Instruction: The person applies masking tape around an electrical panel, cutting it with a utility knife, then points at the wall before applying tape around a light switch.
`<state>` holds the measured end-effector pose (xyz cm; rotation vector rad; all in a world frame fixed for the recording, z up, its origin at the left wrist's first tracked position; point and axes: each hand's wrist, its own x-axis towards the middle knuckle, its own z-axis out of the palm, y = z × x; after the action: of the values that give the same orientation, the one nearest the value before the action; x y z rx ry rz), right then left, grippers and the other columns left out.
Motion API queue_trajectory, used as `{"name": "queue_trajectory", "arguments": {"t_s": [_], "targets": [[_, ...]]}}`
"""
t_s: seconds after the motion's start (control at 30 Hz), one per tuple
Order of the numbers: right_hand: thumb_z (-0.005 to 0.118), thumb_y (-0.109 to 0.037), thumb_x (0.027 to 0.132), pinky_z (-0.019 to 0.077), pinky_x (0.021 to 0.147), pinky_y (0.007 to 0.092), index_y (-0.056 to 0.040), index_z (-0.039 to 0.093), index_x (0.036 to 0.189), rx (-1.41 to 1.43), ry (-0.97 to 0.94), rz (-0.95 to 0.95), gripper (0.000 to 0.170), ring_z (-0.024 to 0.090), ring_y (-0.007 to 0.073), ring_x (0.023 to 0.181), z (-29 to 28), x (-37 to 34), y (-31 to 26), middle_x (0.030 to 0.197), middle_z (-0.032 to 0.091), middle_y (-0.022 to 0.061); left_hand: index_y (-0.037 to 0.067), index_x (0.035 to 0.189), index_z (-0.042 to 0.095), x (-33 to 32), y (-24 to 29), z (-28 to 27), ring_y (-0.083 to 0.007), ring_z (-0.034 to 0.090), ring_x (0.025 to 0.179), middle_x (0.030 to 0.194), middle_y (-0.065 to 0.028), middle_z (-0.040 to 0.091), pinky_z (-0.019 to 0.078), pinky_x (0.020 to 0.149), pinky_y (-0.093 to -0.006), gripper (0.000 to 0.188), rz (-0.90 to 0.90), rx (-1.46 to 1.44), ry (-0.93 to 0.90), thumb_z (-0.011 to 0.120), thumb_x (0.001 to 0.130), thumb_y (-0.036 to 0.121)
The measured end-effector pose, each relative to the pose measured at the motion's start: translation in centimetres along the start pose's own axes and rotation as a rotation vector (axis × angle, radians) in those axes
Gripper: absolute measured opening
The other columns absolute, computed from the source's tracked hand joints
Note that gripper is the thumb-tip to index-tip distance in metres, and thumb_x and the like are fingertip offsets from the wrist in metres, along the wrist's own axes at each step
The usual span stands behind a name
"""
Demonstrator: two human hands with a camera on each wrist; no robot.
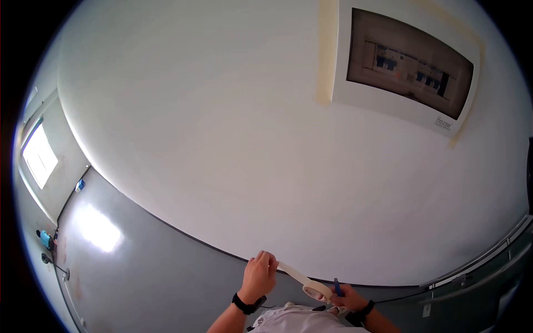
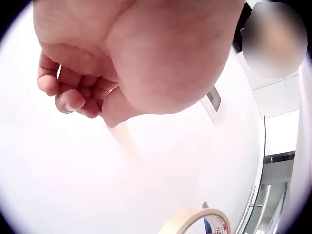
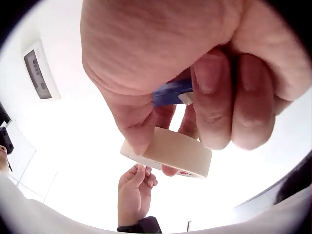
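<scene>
My left hand [image 1: 259, 277] pinches the free end of a cream masking tape strip [image 1: 291, 272] between thumb and fingers. The strip runs to a roll of masking tape [image 3: 170, 151], gripped by the thumb and fingers of my right hand [image 1: 348, 299]. Curled fingers of that same hand also hold a blue tool [image 3: 170, 93] with a small metal part; most of it is hidden behind the thumb and palm. Both hands are low in the head view, in front of my body. In the left wrist view, the roll's printed inner core shows at the bottom.
On the white wall [image 1: 222, 139], a breaker box [image 1: 383, 97] with a tinted window sits at upper right, edged with masking tape [image 1: 326, 55]. Grey floor [image 1: 150, 261] extends left. A person [image 1: 45, 238] is far off at left. Metal rails run along the right.
</scene>
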<state>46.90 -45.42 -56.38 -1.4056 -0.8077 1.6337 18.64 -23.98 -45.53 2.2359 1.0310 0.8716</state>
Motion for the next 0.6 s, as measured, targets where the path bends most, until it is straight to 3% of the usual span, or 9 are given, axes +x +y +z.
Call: {"name": "queue_trajectory", "arguments": {"t_s": [0.1, 0.27, 0.4, 0.47, 0.57, 0.6], "targets": [[0.071, -0.015, 0.106, 0.0438, 0.067, 0.0236, -0.0049, 0.069, 0.124, -0.016, -0.04, -0.115, 0.021, 0.052, 0.0036, 0.072, 1.7, -0.1, -1.8, 0.089, 0.066, -0.0034, 0.004, 0.098, 0.061, 2.1, 2.3, -1.7, -0.0395, 0.065, 0.082, 0.094, -0.0137, 0.067, 0.0484, 0.08, -0.047, 0.008, 0.053, -0.092, 0.002, 0.067, 0.098, 0.008], [0.079, -0.009, 0.099, 0.0449, 0.064, 0.0251, -0.004, 0.068, 0.125, -0.108, 0.105, -0.451, 0.029, 0.051, 0.004, 0.074, 3.9, -0.4, -2.9, 0.091, 0.064, -0.0041, 0.003, 0.098, 0.06, 4.0, 3.5, -3.6, -0.0362, 0.063, 0.08, 0.09, -0.0125, 0.065, 0.0486, 0.079, -0.0438, 0.011, 0.264, -0.046, -0.034, 0.071, 0.096, 0.004], [0.081, -0.008, 0.096, 0.0468, 0.067, 0.0249, -0.0047, 0.068, 0.129, -0.436, 0.161, -0.273, 0.035, 0.052, 0.005, 0.077, 3.5, -3.0, -5.8, 0.093, 0.064, -0.0036, 0.004, 0.098, 0.06, 4.5, 3.7, -4.0, -0.0341, 0.061, 0.076, 0.09, -0.0105, 0.063, 0.0464, 0.078, -0.0431, 0.008, 0.303, -0.051, -0.051, 0.069, 0.097, 0.004], [0.083, -0.007, 0.094, 0.0483, 0.069, 0.0242, -0.0061, 0.069, 0.13, -0.454, 0.324, -0.428, 0.039, 0.054, 0.006, 0.078, 5.6, -3.8, -6.9, 0.093, 0.062, -0.0032, 0.003, 0.098, 0.06, 4.3, 3.5, -4.7, -0.0354, 0.062, 0.078, 0.091, -0.0121, 0.064, 0.0485, 0.076, -0.0445, 0.009, 0.297, -0.099, -0.078, 0.069, 0.098, 0.004], [0.084, -0.007, 0.092, 0.0486, 0.07, 0.0238, -0.0066, 0.07, 0.13, -0.375, 0.496, -0.514, 0.04, 0.055, 0.0062, 0.079, 5.3, -4.9, -9.5, 0.093, 0.063, -0.0018, 0.002, 0.098, 0.06, 5.8, 5.0, -4.0, -0.0369, 0.065, 0.079, 0.093, -0.0145, 0.065, 0.0515, 0.073, -0.0445, 0.009, 0.216, -0.247, -0.055, 0.069, 0.099, 0.003], [0.084, -0.008, 0.092, 0.0487, 0.069, 0.024, -0.0054, 0.071, 0.127, -0.294, 0.539, -0.648, 0.038, 0.055, 0.0057, 0.078, 4.9, -4.8, -9.9, 0.094, 0.065, -0.0014, 0.002, 0.098, 0.06, 6.4, 5.8, -4.3, -0.0369, 0.065, 0.079, 0.093, -0.0145, 0.065, 0.0515, 0.073, -0.0445, 0.009, 0.219, -0.249, -0.052, 0.069, 0.099, 0.003]]}}
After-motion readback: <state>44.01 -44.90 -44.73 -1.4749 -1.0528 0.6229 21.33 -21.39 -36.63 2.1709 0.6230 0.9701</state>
